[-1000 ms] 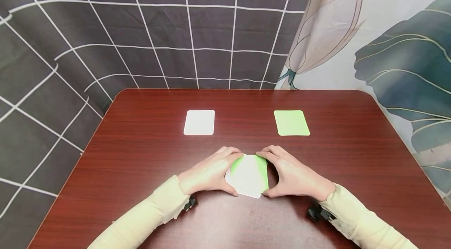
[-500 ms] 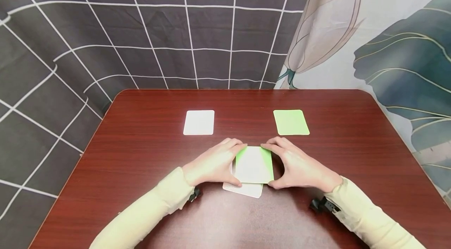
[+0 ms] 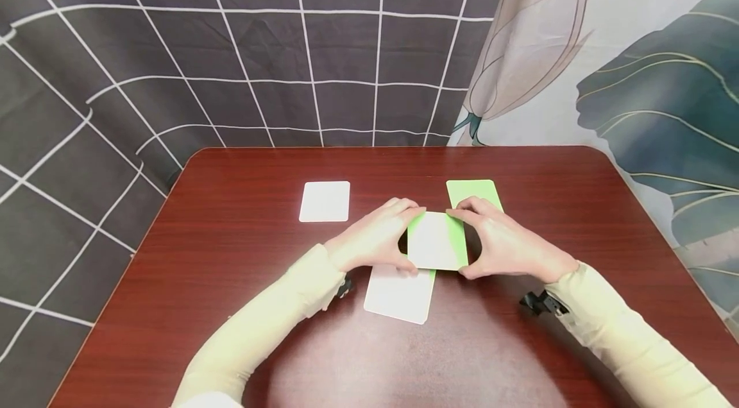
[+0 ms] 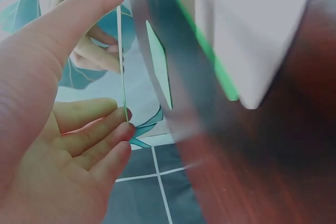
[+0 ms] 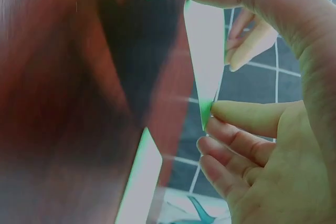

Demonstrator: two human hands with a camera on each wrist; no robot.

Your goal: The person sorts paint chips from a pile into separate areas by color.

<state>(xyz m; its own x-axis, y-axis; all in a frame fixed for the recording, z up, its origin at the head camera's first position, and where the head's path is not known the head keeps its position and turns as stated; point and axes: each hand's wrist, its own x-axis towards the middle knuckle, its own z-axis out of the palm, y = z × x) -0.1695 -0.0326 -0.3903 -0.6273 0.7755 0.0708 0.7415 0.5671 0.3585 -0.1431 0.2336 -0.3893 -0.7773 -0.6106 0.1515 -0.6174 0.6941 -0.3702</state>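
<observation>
Both hands, left grip [image 3: 375, 242] and right grip [image 3: 505, 244], pinch a green-edged card [image 3: 435, 241] above the desk [image 3: 231, 280], a white card [image 3: 399, 292] at its 7 o'clock.

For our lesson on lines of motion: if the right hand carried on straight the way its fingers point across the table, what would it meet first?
The right hand points leftward, so it would first meet the green card it already pinches, then probably the left hand at the opposite edge.

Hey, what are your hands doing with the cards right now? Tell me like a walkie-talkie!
Left hand and right hand pinch one green card, lifted off table. White stack underneath. Green pile just beyond, nothing blocking.
</observation>
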